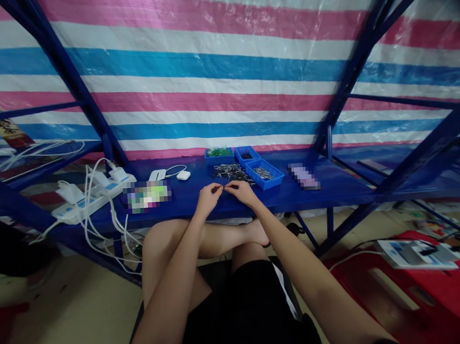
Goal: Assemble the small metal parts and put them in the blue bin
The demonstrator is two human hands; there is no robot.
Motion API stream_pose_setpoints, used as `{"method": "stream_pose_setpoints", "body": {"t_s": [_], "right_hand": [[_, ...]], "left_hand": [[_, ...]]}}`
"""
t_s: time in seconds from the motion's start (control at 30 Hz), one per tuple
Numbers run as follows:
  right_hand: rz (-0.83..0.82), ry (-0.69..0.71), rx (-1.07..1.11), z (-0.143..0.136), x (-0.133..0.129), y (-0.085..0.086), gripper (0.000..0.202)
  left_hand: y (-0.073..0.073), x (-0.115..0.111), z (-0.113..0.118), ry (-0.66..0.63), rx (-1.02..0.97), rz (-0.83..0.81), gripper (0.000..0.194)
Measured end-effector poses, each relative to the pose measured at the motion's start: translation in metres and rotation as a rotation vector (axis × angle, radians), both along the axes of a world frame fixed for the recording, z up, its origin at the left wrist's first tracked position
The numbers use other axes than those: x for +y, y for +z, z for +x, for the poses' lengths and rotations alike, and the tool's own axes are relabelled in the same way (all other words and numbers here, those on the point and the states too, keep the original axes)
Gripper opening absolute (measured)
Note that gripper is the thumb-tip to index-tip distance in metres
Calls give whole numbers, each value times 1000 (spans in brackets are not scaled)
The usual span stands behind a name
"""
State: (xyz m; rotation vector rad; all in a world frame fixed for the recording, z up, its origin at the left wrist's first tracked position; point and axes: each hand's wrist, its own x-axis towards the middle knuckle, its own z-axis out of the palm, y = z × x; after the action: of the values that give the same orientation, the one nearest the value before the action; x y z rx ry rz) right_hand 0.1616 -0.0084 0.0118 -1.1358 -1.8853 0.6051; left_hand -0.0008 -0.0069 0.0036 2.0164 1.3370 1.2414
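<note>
My left hand (pixel 209 198) and my right hand (pixel 241 192) meet fingertip to fingertip above the front edge of the blue table (pixel 185 203). Both are pinched closed, and whatever lies between the fingertips is too small to name. Just behind them is a loose pile of dark and silvery small parts (pixel 230 173). To the right of the pile stands a blue tray (pixel 270 182) with slim metallic pieces. Behind it are a smaller blue tray (pixel 248 161) with dark pieces and a blue box (pixel 209 162) with green items in clear plastic.
White power strips (pixel 95 198) with tangled cables lie at the left, beside a blurred phone (pixel 148 196) and a white case (pixel 183 175). Another blurred phone (pixel 304 177) is at the right. Blue frame posts (pixel 329 140) flank the table; a red stool (pixel 440 294) stands lower right.
</note>
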Motion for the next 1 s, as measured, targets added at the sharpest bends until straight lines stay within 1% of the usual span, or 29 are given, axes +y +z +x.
{"method": "stream_pose_setpoints", "body": {"t_s": [0.13,0.27,0.63,0.73,0.83,0.9,1.0], "right_hand": [[39,-25,54,1,6,-7,21],[72,-3,42,2,7,-10,19],[96,43,-96,0,4,-10,18],[92,38,-81,0,4,-9,18],[91,4,-50,1,4,-9,19],[93,-15,-37,1,3,-7,20],[94,-19,-31,1,1,-5,21]], "left_hand": [[-1,1,-1,26,-35,-9,22],[-3,2,-2,11,-61,2,22],[-5,5,-2,-61,-112,7,22],[-5,4,-1,-29,-110,36,19],[-5,3,-1,12,-99,39,19],[-6,3,-1,15,-83,21,20],[-7,3,-1,-15,-65,-7,21]]}}
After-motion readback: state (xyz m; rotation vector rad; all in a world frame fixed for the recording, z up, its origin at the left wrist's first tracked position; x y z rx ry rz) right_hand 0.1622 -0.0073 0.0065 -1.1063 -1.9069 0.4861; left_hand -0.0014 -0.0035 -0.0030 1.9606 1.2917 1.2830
